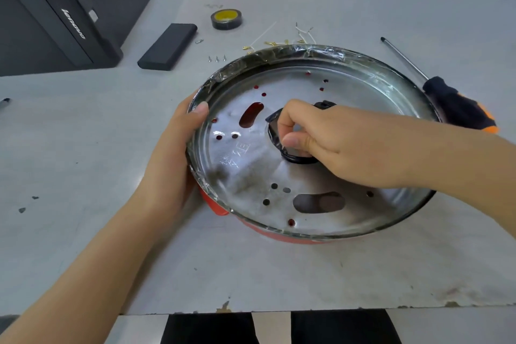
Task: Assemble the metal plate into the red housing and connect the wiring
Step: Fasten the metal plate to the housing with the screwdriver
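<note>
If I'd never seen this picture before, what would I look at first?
Probably the big shiny metal plate in the middle of the table, sitting in a red housing that peeks out underneath. The left hand holds its rim, and the right hand reaches into the centre with curled fingers at a black part. A black-and-orange screwdriver lies to the right.

Bright, even light — glare on the metal plate (251, 165), wide-angle bending at edges.
</note>
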Demonstrator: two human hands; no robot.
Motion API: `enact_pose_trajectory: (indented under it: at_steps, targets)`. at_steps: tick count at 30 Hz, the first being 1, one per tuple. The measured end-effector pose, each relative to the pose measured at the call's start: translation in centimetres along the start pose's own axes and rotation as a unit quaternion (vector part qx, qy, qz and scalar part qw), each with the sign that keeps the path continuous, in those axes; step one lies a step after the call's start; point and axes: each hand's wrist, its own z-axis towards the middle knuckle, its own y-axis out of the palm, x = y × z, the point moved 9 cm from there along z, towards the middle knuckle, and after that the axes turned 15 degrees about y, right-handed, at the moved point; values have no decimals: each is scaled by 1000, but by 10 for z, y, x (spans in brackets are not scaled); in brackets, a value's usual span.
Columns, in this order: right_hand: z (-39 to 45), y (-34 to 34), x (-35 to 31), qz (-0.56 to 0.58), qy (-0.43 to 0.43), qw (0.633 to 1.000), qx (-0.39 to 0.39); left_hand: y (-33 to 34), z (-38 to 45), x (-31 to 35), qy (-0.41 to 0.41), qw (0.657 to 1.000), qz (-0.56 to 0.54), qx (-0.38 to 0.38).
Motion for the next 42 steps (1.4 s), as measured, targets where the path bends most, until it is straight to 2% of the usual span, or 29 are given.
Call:
enact_pose_trajectory:
  at_steps: [5,19,22,31,42]
  targets:
    - [-1,5,-6,-28,-14,999,3,-4,2,1,8,1000,22,12]
    - [-5,1,-10,-18,-34,999,14,-7,1,1,-23,997,51,46]
    - [-8,-5,-16,-7,-62,998,19,-8,1,0,-28,997,60,48]
    - [-28,9,-31,27,-96,990,-100,-8,1,2,-24,997,58,38]
    - [-31,13,-29,12,-75,992,-100,-7,1,3,-17,997,60,36]
